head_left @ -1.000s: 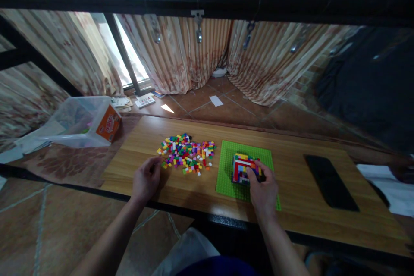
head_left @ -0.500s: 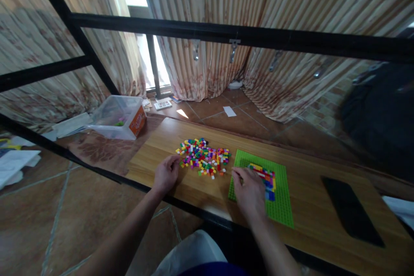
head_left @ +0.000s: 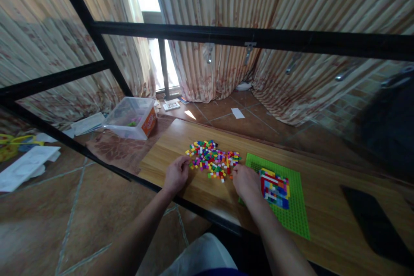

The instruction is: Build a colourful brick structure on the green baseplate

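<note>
A loose pile of small coloured building bricks point(head_left: 211, 155) lies on the wooden tabletop. My left hand point(head_left: 177, 174) rests at the pile's left edge, its fingers curled together; whatever they hold is too small to make out. At the pile's right edge is my right hand point(head_left: 246, 181), fingertips pinched close to the outer bricks, with their contents hidden. Under and beside my right wrist lies a green studded baseplate point(head_left: 296, 207). On it stands a flat block of joined bricks point(head_left: 274, 189) in red, white, yellow and blue, partly covered by my right hand.
A dark flat panel point(head_left: 371, 220) lies on the table's right part. Black metal bars point(head_left: 226, 34) cross in front of and above the table. On the floor at left stand a clear plastic bin point(head_left: 129, 118) and a white tray-like piece point(head_left: 27, 166).
My right hand has moved left, off the brick block and over to the pile's right edge. My left hand stays by the pile. The whole view has shifted slightly.
</note>
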`<move>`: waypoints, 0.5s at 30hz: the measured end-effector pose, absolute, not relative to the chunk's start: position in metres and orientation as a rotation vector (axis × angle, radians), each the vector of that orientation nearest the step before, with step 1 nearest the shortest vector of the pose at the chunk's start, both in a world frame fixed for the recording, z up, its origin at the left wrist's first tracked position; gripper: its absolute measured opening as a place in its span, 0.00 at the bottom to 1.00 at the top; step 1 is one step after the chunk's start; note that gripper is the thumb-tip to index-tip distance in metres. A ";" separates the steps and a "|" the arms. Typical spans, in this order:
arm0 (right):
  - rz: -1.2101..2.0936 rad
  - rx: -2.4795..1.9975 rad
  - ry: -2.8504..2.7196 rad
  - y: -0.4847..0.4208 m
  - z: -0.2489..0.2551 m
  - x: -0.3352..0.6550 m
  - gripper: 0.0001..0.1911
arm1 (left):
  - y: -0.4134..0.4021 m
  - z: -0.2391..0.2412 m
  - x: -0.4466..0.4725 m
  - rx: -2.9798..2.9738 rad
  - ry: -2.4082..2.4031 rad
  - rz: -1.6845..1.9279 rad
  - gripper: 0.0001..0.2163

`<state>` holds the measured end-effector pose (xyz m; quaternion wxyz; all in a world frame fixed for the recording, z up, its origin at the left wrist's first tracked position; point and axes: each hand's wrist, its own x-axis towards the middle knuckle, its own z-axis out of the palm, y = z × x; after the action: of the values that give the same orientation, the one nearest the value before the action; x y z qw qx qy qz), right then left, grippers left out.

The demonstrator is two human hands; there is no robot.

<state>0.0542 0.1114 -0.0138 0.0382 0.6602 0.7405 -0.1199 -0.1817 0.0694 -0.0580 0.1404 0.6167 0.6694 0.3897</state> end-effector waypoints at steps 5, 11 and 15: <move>-0.369 1.973 2.296 0.112 -0.010 0.050 0.16 | 0.070 -0.056 -0.181 1.776 1.946 1.116 0.10; -0.374 2.017 2.326 0.107 -0.008 0.049 0.17 | 0.070 -0.053 -0.182 1.788 1.954 1.121 0.11; -0.370 2.105 2.337 0.105 -0.008 0.046 0.17 | 0.072 -0.053 -0.184 1.815 1.959 1.138 0.11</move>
<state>0.0457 0.1047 -0.0076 -0.0127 0.6645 0.7380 -0.1169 -0.1836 0.0715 -0.0525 0.1190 0.6208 0.6700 0.3893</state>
